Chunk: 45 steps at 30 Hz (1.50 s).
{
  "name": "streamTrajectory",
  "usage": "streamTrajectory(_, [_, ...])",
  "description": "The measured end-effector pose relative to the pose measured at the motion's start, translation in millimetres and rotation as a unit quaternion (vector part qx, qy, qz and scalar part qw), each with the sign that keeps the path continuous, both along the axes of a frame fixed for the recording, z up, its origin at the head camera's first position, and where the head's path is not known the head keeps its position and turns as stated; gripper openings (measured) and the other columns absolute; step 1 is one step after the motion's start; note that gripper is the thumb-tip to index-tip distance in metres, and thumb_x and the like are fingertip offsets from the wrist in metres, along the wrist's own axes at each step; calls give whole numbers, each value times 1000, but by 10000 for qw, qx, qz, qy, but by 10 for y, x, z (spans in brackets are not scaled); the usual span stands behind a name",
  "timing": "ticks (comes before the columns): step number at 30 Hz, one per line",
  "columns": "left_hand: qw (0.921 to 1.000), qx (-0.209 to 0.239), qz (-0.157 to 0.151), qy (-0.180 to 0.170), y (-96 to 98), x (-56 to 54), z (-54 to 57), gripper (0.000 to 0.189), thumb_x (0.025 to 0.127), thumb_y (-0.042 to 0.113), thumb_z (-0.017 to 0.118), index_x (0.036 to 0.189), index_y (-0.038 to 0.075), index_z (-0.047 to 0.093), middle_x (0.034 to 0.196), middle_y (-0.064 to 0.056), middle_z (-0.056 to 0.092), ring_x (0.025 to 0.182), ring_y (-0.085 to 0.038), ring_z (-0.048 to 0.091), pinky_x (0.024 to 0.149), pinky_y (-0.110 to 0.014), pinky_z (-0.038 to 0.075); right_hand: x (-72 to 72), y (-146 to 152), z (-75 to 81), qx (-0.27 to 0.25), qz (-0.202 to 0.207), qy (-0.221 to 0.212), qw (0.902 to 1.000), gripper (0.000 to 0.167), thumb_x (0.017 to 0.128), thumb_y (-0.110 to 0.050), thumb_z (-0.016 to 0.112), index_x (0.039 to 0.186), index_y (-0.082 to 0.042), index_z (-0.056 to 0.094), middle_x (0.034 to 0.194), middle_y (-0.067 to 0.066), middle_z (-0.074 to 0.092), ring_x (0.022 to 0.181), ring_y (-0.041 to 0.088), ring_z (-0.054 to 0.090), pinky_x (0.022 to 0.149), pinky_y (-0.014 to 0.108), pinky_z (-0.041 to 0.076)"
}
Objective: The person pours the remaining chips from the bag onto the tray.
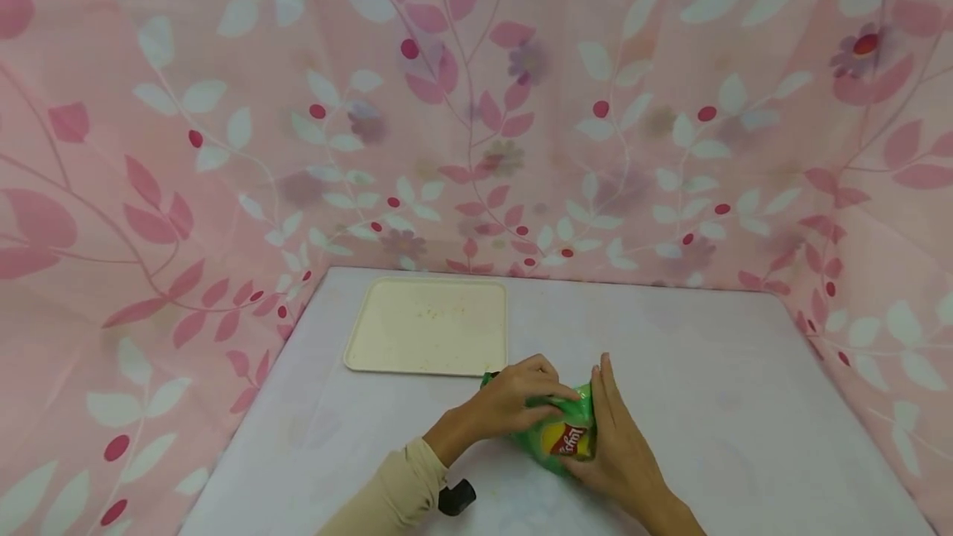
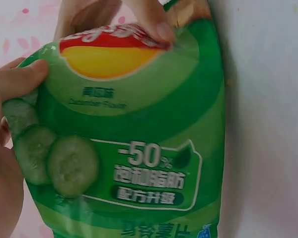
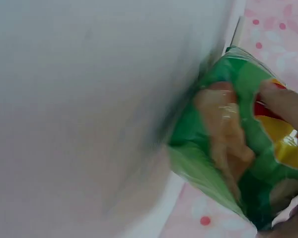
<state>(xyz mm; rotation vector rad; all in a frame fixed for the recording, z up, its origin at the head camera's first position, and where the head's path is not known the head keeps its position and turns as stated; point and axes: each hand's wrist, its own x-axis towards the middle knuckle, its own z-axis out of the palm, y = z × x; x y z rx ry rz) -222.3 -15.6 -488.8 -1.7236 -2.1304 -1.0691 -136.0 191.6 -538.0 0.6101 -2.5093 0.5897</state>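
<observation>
A green Lay's chip bag [image 1: 547, 441] with a red and yellow logo is held between both hands, low over the table. Cucumber slices and white lettering cover its front [image 2: 134, 119] in the left wrist view. My left hand [image 1: 517, 399], in a beige sleeve, reaches across from the left and grips the bag with bent fingers near its upper part. On the opposite side, my right hand [image 1: 625, 457] holds the bag, long fingers stretched up along its side and thumb low on the front. The right wrist view shows the bag's green side [image 3: 223, 129] creased and tilted.
Behind the bag to the left lies a cream rectangular tray [image 1: 428, 333] with small crumbs on it. A small black object [image 1: 457, 497] shows beside the left sleeve. The white-covered table [image 1: 670, 354] is bordered at the back and sides by pink floral cloth [image 1: 476, 106].
</observation>
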Motion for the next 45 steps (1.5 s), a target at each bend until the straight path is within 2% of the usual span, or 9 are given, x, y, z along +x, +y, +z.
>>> streamTrajectory(6, [9977, 652, -110, 161, 34, 57, 33, 26, 86, 6, 74, 112, 7, 73, 93, 4, 66, 95, -8, 51, 85, -11, 45, 87, -229, -103, -1104, -522, -954, 9879, 150, 46, -59, 92, 156, -1, 8, 158, 23, 19, 136, 42, 34, 105, 72, 18])
streamTrajectory(10, [9958, 844, -242, 278, 69, 88, 82, 27, 86, 3, 73, 113, 5, 72, 96, 2, 69, 97, -9, 52, 86, -13, 46, 136, -342, -79, -2108, -250, -1396, 9672, 112, 62, -44, 91, 150, -9, 31, 133, 12, 56, 102, 21, 62, 89, 49, 51])
streamTrajectory(14, [9961, 779, -185, 376, 56, 112, 157, 31, 87, 6, 73, 117, 7, 70, 99, 2, 66, 96, -6, 52, 84, -11, 45, 111, -346, -44, -2573, 89, -1046, 9606, 55, 73, -6, 86, 121, -10, 61, 96, -5, 69, 78, 7, 65, 64, 24, 55])
streamTrajectory(22, [9971, 203, 396, 610, -61, 8, 190, 53, 83, 22, 80, 131, 9, 60, 97, 6, 67, 88, -1, 56, 78, -11, 46, 22, -169, 40, -2286, -36, -921, 9692, 35, 69, 13, 81, 102, 1, 75, 95, 5, 75, 86, 11, 69, 68, 23, 56])
streamTrajectory(26, [9921, -515, 977, 591, -171, -105, 179, 64, 75, 39, 84, 129, 13, 61, 99, 10, 68, 92, -2, 59, 88, -20, 46, -16, -40, 98, -2147, 681, -1309, 9655, 40, 74, 8, 79, 111, -8, 75, 106, 1, 73, 94, 12, 68, 74, 24, 56])
streamTrajectory(32, [9772, -1127, 1449, -1068, -368, -131, 88, 75, 65, 51, 86, 130, 25, 58, 109, 9, 67, 100, -4, 60, 87, -26, 50, -75, 157, 216, -2235, 1709, -1764, 9432, 40, 82, 1, 75, 118, -14, 72, 110, 0, 71, 96, 12, 68, 74, 25, 56])
streamTrajectory(38, [9350, -539, 1025, -3351, -418, -72, -128, 68, 67, 28, 91, 127, 30, 59, 100, 11, 67, 88, -5, 61, 79, -26, 51, -123, 222, 278, -2433, 1896, -1637, 9370, 32, 85, 5, 71, 114, -9, 73, 102, 3, 73, 70, 0, 57, 54, 22, 50])
streamTrajectory(42, [9217, -161, 593, -3830, -414, -26, -215, 41, 68, 12, 90, 105, 15, 73, 93, 9, 72, 83, -7, 67, 74, -28, 56, -149, 218, 264, -2409, 2021, -1715, 9336, 43, 88, 4, 68, 128, -11, 66, 123, 5, 67, 73, -6, 51, 53, 19, 45])
streamTrajectory(45, [9221, 113, 499, -3835, -420, -2, -243, 33, 68, 8, 89, 98, 8, 76, 89, 6, 74, 78, -8, 69, 68, -29, 57, -152, 197, 238, -2606, 2094, -2265, 9148, 50, 87, -6, 72, 135, -16, 60, 132, 3, 62, 92, 0, 61, 68, 18, 51])
